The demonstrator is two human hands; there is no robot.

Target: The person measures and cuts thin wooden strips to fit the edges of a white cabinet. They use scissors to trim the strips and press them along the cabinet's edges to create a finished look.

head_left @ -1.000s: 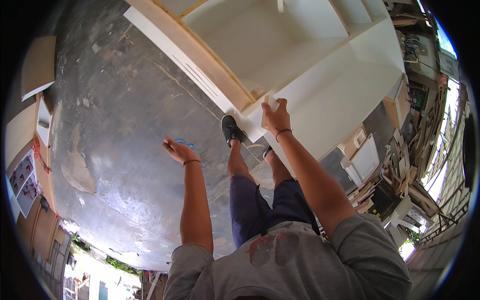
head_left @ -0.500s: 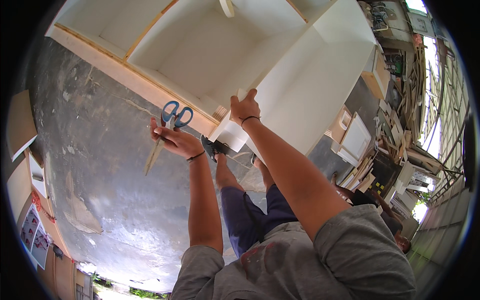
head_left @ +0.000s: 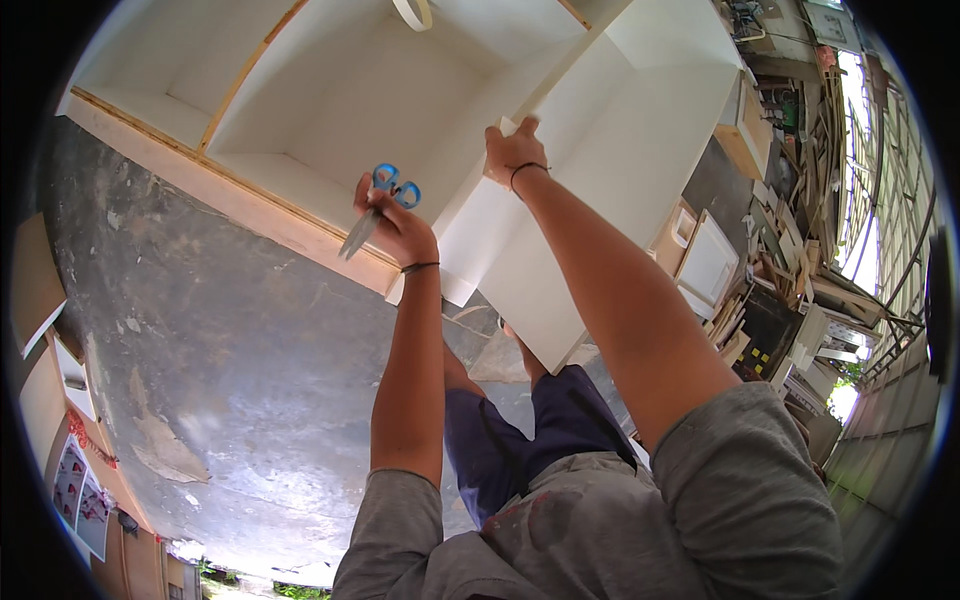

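Note:
My left hand (head_left: 400,225) is raised and grips a pair of blue-handled scissors (head_left: 378,205), their blades shut and pointing down and to the left. My right hand (head_left: 512,152) rests on the front corner of a large white cabinet (head_left: 610,150) that lies on the floor with its open compartments facing up. A white sheet or edge strip (head_left: 470,250) hangs down from under that hand, between both arms. A raw wooden front edge (head_left: 250,205) runs along the cabinet's left side, just beyond the scissors.
Grey concrete floor (head_left: 220,360) spreads to the left and below. A roll of white tape (head_left: 412,12) sits inside the cabinet at the top. Stacked boards and panels (head_left: 730,270) crowd the right side. More panels (head_left: 35,290) lean at the far left.
My left hand was empty over the floor one second ago; it now holds the scissors and has risen to the cabinet's edge. My right hand stayed on the corner as the view shifted.

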